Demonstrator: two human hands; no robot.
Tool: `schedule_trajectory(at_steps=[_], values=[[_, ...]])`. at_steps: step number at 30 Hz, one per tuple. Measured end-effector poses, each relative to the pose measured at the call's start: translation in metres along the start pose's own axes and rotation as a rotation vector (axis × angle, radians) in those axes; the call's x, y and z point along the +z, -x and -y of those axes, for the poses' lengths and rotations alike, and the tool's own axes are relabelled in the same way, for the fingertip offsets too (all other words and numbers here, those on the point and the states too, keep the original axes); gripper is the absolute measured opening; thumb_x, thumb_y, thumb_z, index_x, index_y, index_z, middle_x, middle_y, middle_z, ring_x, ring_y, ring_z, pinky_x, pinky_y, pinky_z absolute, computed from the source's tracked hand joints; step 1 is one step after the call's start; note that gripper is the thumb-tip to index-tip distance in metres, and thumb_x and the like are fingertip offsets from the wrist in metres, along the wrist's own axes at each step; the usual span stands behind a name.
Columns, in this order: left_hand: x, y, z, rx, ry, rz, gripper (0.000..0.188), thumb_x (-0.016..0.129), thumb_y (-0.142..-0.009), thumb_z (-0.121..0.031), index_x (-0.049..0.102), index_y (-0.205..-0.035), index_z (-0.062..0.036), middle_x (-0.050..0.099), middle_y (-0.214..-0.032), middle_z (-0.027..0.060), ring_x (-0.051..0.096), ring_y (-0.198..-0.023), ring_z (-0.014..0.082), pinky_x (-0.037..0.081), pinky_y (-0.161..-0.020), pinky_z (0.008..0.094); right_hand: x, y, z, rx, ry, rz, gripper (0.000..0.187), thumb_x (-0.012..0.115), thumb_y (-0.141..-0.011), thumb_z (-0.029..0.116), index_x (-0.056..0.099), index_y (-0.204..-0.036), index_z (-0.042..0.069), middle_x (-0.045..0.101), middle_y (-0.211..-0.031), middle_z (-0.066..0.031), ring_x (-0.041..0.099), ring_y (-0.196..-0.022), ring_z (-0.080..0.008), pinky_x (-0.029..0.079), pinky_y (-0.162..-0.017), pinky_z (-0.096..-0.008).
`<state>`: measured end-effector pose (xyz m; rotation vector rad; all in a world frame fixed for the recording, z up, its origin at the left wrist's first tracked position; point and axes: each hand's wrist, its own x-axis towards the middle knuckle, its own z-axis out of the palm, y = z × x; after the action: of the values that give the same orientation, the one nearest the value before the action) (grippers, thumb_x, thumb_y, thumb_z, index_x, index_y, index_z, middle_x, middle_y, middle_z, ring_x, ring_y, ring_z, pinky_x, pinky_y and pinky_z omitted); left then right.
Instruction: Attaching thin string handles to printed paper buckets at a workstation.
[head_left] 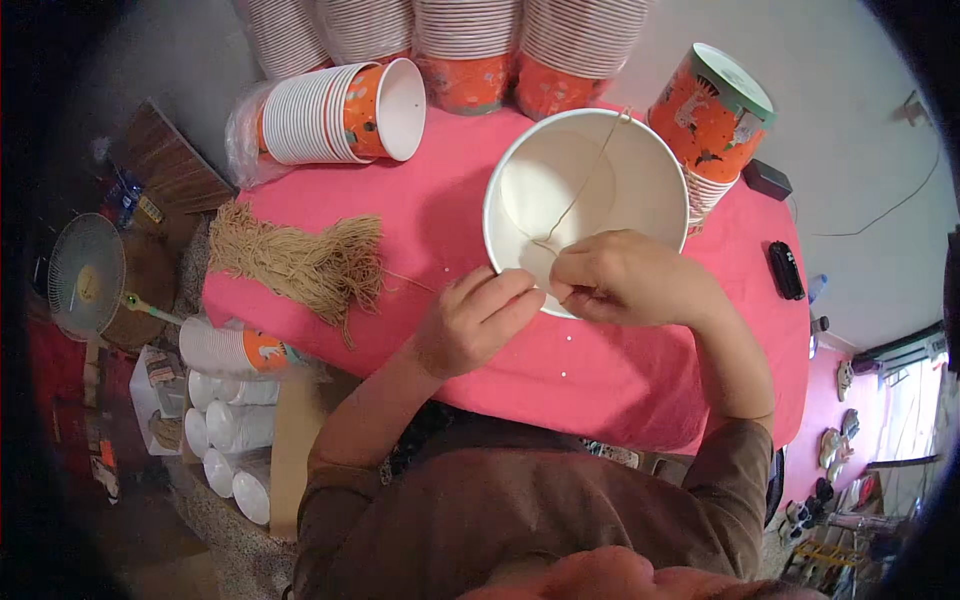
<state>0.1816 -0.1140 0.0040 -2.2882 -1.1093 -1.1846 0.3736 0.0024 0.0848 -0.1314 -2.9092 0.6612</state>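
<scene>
A large white paper bucket [650,165] lies on the pink cloth with its mouth toward me. A thin tan cord [582,192] runs from the far rim down across the bucket's inside to my right hand [630,280]. That hand is closed in a pinch at the near side of the mouth, on the cord; its fingertips are partly hidden. My left hand [478,318] has its fingers curled over the bucket's near-left rim, gripping it. To its left lies a bundle of tan cords [300,258], with one strand reaching toward this hand.
Stacked orange-and-white paper buckets [465,50] stand along the back; another stack [315,115] lies on its side. At right are an upright patterned bucket [705,110], a black box [768,180] and a black object [785,270]. Wrapped white cups [235,425] sit below left.
</scene>
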Motion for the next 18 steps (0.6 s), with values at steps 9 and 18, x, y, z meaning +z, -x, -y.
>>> schedule_trajectory(at_steps=[9,18], values=[[0.003,0.003,0.001,-0.005,-0.003,-0.011,0.026,0.062,-0.071,-0.009,0.064,-0.096,-0.0015,0.060,-0.100,0.0104,0.060,-0.078,0.0238,0.051,-0.063,0.0322,0.000,-0.003,0.001,0.009,-0.011,0.015,0.007,0.062,-0.078,0.008,0.056,-0.079,0.005,0.060,-0.073,-0.0139,0.061,-0.074,-0.0345,0.046,-0.065,-0.0453],[-0.008,-0.018,0.005,-0.238,0.209,-0.035,0.023,0.067,-0.074,0.002,0.062,-0.097,0.0007,0.059,-0.106,0.0140,0.063,-0.085,0.0283,0.054,-0.072,0.0361,-0.004,-0.003,-0.005,-0.031,-0.203,-0.026,0.012,0.065,-0.078,0.004,0.063,-0.089,-0.001,0.063,-0.082,-0.0150,0.061,-0.077,-0.0323,0.048,-0.070,-0.0400]])
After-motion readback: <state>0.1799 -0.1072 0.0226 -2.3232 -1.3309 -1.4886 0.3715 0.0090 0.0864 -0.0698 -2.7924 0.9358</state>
